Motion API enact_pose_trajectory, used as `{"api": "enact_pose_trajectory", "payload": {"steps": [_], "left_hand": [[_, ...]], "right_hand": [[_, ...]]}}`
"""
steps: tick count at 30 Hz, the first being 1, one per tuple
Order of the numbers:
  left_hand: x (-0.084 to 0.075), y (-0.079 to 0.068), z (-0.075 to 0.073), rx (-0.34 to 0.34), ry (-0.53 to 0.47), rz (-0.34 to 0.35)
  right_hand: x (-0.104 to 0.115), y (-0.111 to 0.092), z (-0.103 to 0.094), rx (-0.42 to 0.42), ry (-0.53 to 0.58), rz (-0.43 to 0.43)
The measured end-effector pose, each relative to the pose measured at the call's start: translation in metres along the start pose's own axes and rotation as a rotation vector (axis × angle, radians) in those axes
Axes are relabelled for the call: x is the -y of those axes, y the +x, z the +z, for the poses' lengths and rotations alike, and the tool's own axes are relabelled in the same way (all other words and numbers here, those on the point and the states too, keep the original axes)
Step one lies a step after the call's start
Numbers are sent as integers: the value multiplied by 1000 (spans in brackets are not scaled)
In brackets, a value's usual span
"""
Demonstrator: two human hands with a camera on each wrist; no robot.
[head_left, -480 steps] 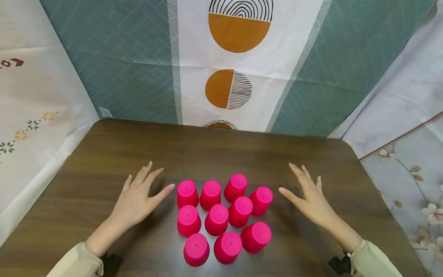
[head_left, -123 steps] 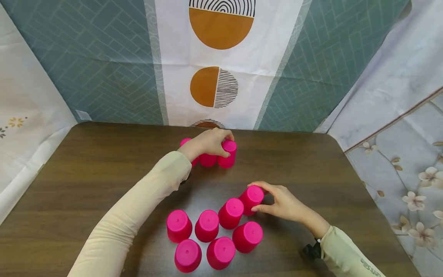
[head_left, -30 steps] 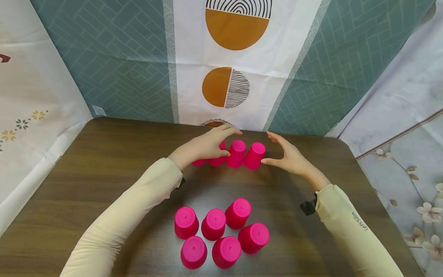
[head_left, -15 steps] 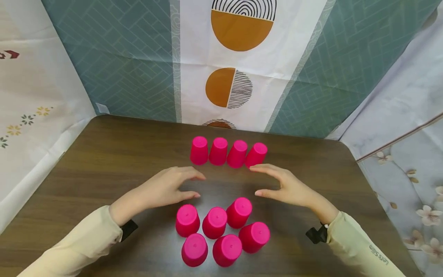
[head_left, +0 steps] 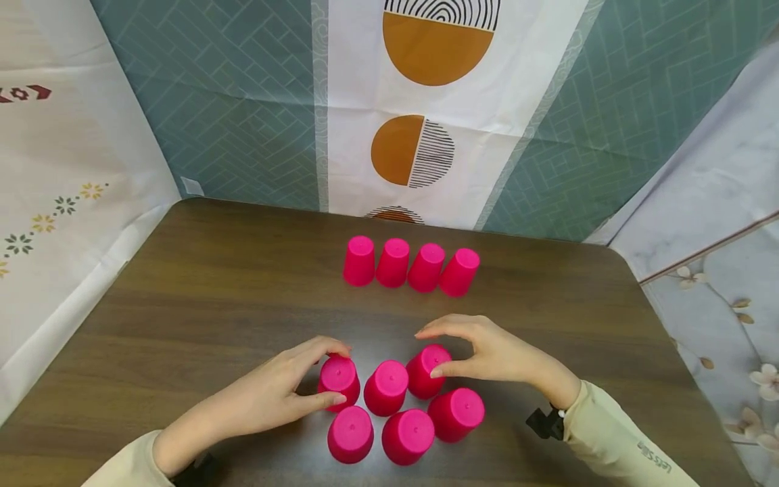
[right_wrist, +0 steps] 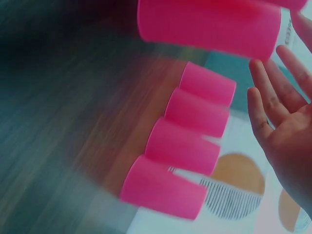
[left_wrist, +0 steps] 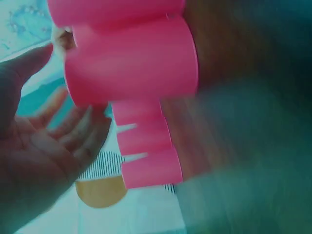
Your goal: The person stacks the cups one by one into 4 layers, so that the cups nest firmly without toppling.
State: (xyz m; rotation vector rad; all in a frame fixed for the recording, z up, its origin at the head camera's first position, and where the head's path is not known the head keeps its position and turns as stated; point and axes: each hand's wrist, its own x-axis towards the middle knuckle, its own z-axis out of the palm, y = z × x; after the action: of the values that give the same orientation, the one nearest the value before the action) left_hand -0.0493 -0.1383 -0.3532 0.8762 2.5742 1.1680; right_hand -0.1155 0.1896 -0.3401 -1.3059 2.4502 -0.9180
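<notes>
Brown wood-grain table [head_left: 383, 318], teal-and-white cloth [head_left: 420, 100] behind, floral cloth [head_left: 724, 325] at right.

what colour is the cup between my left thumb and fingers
Bright pink; that cup shows best in the head view.

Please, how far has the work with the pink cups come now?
Apparently done: four cups stand in a row toward the back of the table. In progress: the left hand and right hand are each at a front cup, no firm grip visible. Probably left: all six front cups, including those two.
</notes>
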Motion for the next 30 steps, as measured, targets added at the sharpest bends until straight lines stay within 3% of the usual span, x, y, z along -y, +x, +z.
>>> {"api": "enact_pose_trajectory", "payload": {"steps": [5,10,15,21,26,30], "left_hand": [[-3,-6,10,-78,-46,-84],[4,-4,16,-103,-48,-53],[12,-1,17,-107,-54,-18],[13,7,1,-142,-74,-66],[15,28,-20,-218,-77,-86],[19,48,-32,-230,-98,-63]], "right_hand": [[15,17,8,71,-68,-46],[20,26,18,118,-102,-130],[17,27,27,136,-83,-156],[17,28,31,121,-122,-214],[21,31,28,146,-217,-245],[25,36,22,197,-230,-224]]}}
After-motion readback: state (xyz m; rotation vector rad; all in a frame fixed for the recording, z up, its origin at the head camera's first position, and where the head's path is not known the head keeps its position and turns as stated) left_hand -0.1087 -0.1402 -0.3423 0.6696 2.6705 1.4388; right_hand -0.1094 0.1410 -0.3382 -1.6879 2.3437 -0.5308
